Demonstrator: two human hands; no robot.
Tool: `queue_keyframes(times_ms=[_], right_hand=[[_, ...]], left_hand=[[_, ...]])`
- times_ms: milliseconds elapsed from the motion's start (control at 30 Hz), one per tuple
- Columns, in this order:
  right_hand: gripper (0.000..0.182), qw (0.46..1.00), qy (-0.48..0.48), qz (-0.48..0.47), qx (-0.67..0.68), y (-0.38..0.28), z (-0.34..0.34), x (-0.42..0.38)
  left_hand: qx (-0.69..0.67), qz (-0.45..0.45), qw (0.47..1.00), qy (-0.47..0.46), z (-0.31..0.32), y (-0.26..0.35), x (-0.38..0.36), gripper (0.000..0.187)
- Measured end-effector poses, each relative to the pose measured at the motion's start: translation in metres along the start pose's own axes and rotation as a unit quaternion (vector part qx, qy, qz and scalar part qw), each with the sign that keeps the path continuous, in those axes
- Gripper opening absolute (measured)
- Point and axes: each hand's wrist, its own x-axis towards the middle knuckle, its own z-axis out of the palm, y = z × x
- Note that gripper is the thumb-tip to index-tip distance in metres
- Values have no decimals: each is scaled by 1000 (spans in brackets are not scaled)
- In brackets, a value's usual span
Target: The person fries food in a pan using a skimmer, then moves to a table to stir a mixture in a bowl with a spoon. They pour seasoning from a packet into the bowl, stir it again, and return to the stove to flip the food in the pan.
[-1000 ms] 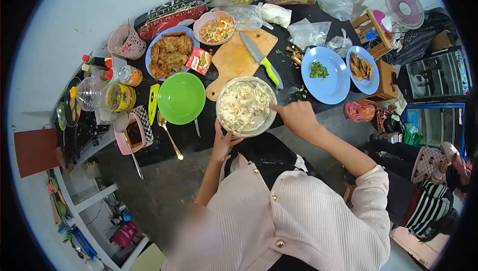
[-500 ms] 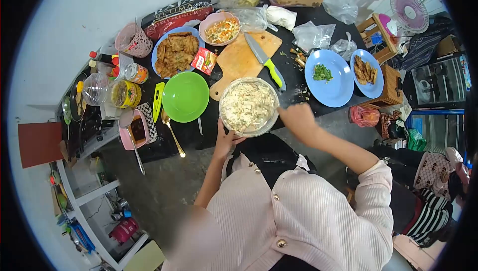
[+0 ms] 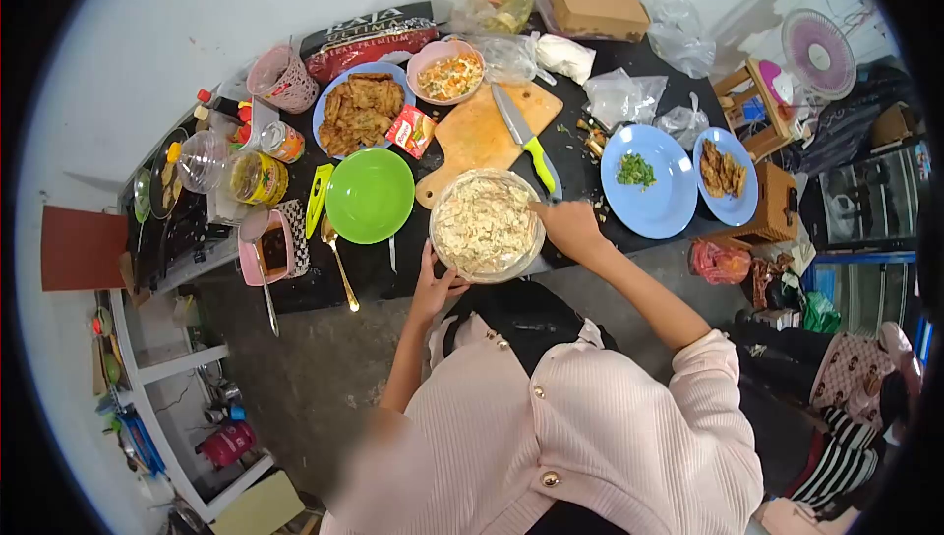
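A bowl [image 3: 538, 252] filled with a pale, chunky mixture stands at the table's front edge, close to my body. My left hand [image 3: 436, 287] holds its lower left side, thumb along the wall and the other fingers near the bottom. At the right rim is my right hand [image 3: 572, 230], its fingers closed with their tips over the mixture; whatever they hold is hidden. Behind the bowl lies a wooden cutting board [image 3: 482, 132], with a green-handled knife [image 3: 524, 135] across its right side. An empty green plate [image 3: 370, 196] is left of the bowl.
Fried pieces fill a blue plate [image 3: 320, 122] at the back left, beside a pink bowl [image 3: 452, 99] of shredded vegetables. A blue plate [image 3: 649, 206] with chopped greens sits right. A gold spoon [image 3: 341, 269] lies near the front edge. A person [image 3: 836, 437] is at the lower right.
My right hand has moved inward, so its fingertips now reach over the bowl's rim. The mixture's surface looks different. The whole view has shifted slightly, while my left hand still holds the bowl.
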Motion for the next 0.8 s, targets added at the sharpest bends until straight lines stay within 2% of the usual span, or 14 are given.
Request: queue_keyframes(times_ms=[67, 167, 233, 267, 400, 533, 667, 700, 800], right_hand=[[25, 999, -19, 25, 5, 5, 3, -2], [27, 997, 57, 32, 31, 19, 11, -3], [22, 996, 87, 6, 31, 8, -21, -6], [21, 995, 90, -8, 44, 2, -32, -5], [16, 990, 60, -56, 116, -25, -39, 3], [16, 990, 26, -76, 117, -52, -34, 30], [19, 983, -3, -103, 150, -87, -40, 65], [21, 979, -36, -116, 166, -96, -45, 77], [23, 969, -62, -146, 187, -136, -66, 118]], left_hand=[[10, 27, 999, 29, -2, -12, 4, 77], [65, 54, 994, 68, -1, -10, -6, 74], [94, 99, 988, 66, -4, -20, -9, 71], [112, 128, 980, 107, -5, -23, -11, 59], [72, 140, 971, 177, -24, -14, -7, 30], [30, 222, 959, 172, -48, 18, 2, 30], [83, 209, 967, 122, -86, 72, -5, 41], [132, 203, 963, 116, -97, 86, -8, 44], [122, 212, 963, 112, -132, 112, -7, 48]])
